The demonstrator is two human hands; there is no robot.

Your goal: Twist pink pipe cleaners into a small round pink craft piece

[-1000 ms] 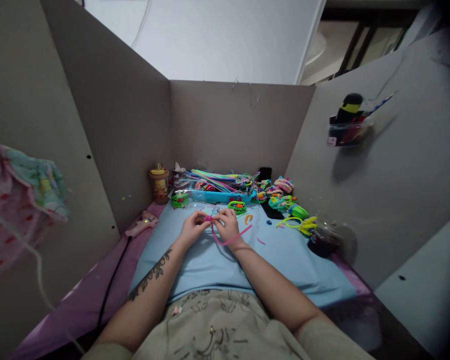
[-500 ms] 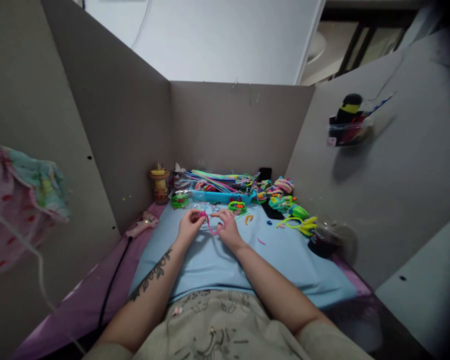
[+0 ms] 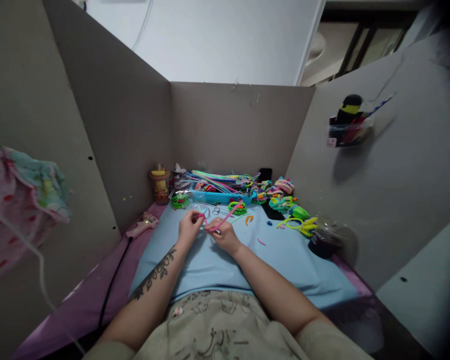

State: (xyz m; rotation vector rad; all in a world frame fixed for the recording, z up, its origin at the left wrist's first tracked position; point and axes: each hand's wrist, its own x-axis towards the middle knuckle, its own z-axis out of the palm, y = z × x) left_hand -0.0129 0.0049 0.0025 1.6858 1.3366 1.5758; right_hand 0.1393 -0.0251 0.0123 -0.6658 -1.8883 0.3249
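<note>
Over the blue cloth [image 3: 210,272], just below the frame's middle, I have the right hand [image 3: 225,237] pinched nearly closed on a pink fuzzy stem [image 3: 225,218], its free end slanting to upper right, while the left hand [image 3: 189,226] pinches a small pink bunch [image 3: 201,216] at the stem's other end. I judge the step to be shaping the stem, so the next move calls for a firm left pinch and light right-hand guidance. Beyond lie the scissors [image 3: 217,212], then, centre-back, the blue tray [image 3: 225,198].
</note>
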